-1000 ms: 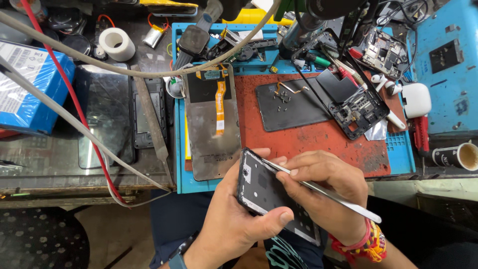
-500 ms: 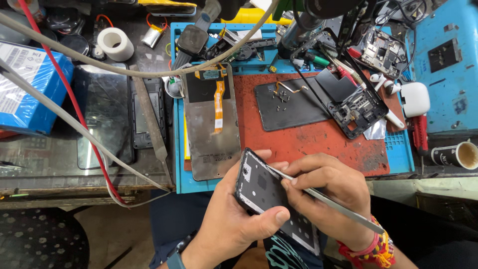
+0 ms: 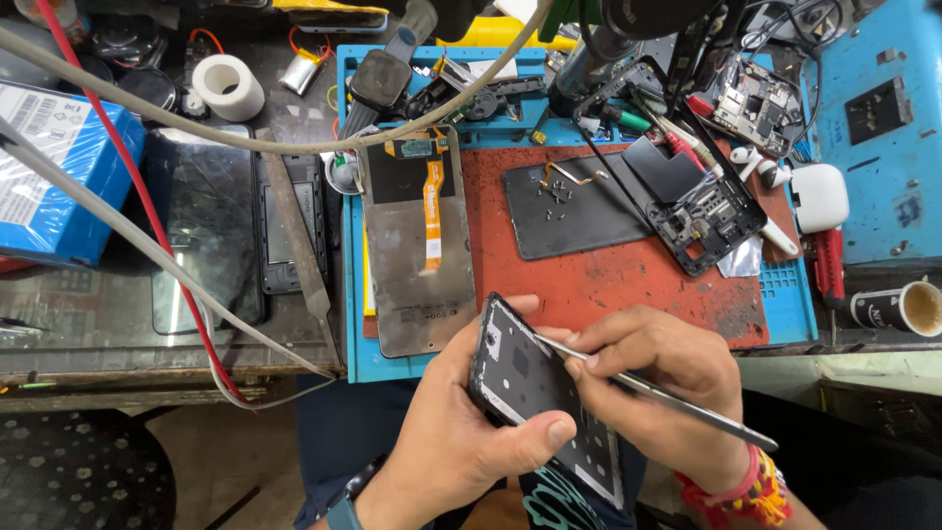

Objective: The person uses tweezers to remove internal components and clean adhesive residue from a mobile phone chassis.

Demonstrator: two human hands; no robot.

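The left hand (image 3: 451, 432) holds a black phone frame (image 3: 540, 393) at the near edge of the desk (image 3: 118, 324), over the person's lap. Its fingers are closed around the frame, the thumb pressed across the lower inner face and the other fingers wrapped behind the left edge. The frame is tilted, its top end pointing up and left, with its open inner side facing the camera.

The right hand (image 3: 657, 383) grips a thin metal tool (image 3: 677, 400), a pair of tweezers or a pry tool; which one cannot be told. Its fingers are pinched shut around the shaft, and the tip touches the upper right edge of the frame. The long end of the tool runs down and right past the wrist, which wears red thread bands (image 3: 731, 491).

Just beyond the hands, a blue work mat (image 3: 790, 294) carries a red inner mat (image 3: 608, 280). On it lies a phone display panel (image 3: 417, 245), back side up, with an orange flex cable (image 3: 433, 211). To the right lies a dark back cover (image 3: 569, 211) with small screws (image 3: 556, 191) on it, and beside that a circuit board part (image 3: 702, 226). A white earbud case (image 3: 817, 196) rests near the right edge, with a paper cup (image 3: 908, 306) below it. At the left are a blue box (image 3: 59, 177), a roll of white tape (image 3: 227, 86) and a cracked dark glass panel (image 3: 201, 226).
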